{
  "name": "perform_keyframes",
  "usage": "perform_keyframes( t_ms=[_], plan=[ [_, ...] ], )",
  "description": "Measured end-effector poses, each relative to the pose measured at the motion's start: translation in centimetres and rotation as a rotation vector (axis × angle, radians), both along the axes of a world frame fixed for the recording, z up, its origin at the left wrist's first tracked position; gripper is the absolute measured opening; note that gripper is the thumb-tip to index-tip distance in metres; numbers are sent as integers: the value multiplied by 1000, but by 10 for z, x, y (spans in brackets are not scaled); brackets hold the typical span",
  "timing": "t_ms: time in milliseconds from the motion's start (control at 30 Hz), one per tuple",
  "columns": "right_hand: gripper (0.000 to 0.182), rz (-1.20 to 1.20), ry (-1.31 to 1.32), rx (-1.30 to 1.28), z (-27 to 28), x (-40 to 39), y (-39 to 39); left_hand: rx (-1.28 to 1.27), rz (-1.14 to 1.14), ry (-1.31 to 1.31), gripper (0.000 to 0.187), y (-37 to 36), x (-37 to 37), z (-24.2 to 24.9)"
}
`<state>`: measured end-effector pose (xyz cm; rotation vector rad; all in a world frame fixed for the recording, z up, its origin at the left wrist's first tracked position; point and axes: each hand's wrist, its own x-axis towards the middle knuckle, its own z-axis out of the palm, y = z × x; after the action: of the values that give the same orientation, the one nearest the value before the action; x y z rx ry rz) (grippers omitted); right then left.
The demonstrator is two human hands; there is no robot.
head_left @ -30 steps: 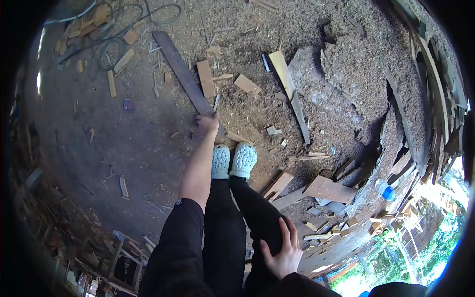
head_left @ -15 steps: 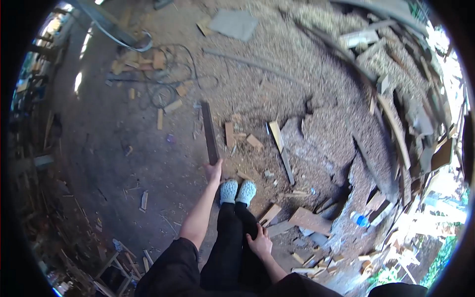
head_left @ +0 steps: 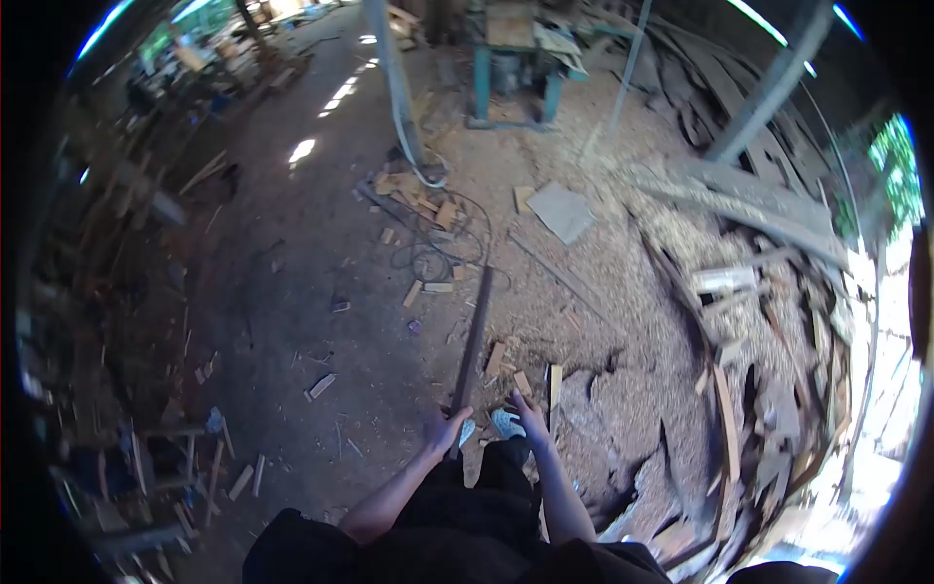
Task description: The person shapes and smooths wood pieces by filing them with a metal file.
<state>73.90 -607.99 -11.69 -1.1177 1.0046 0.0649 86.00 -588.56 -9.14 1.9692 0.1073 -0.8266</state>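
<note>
My left hand [head_left: 446, 429] is closed round the near end of a long, narrow dark wooden board [head_left: 474, 336]. The board points forward and slightly to the right, its far end over the sawdust-strewn floor. My right hand [head_left: 529, 420] is held out in front of my body, fingers stretched and apart from the board, with nothing visible in it. Just beyond its fingertips a small wood offcut [head_left: 522, 383] shows on the ground. Below my hands my light-coloured shoes [head_left: 507, 422] are partly hidden.
Wood scraps and a coiled cable [head_left: 428, 263] lie ahead near a post [head_left: 394, 88]. Further off stands a green-legged workbench [head_left: 482, 83]. Sawdust heaps [head_left: 623, 428] and long slabs [head_left: 727, 419] line the right. A wooden frame [head_left: 190, 457] sits at left.
My view has tilted up, bringing the post and workbench in. My right hand has lifted from beside my leg and come forward. The board stays in my left hand, now angled rightward.
</note>
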Motion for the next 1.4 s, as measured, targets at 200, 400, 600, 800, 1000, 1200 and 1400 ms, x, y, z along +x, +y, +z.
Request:
perform_keyframes(
  t_ms=[200,400,600,800,1000,1200,1400],
  plan=[
    [64,-19,-254,353,90,73,-29,-479,157,380,42,-83,-50,104],
    [46,37,-56,470,53,80,-51,-313,133,517,58,-88,-45,116],
    [46,134,170,1315,-73,95,-68,-96,212,-93,30,2,-40,76],
    [45,308,317,1245,-28,99,-4,141,480,-448,27,102,-66,91],
    [50,510,354,872,33,109,65,-78,660,-277,33,142,-79,106],
    [53,647,329,951,48,134,113,65,546,-285,34,140,-81,164],
    [42,565,400,992,40,142,150,-117,659,-386,27,173,-92,158]
  ],
)
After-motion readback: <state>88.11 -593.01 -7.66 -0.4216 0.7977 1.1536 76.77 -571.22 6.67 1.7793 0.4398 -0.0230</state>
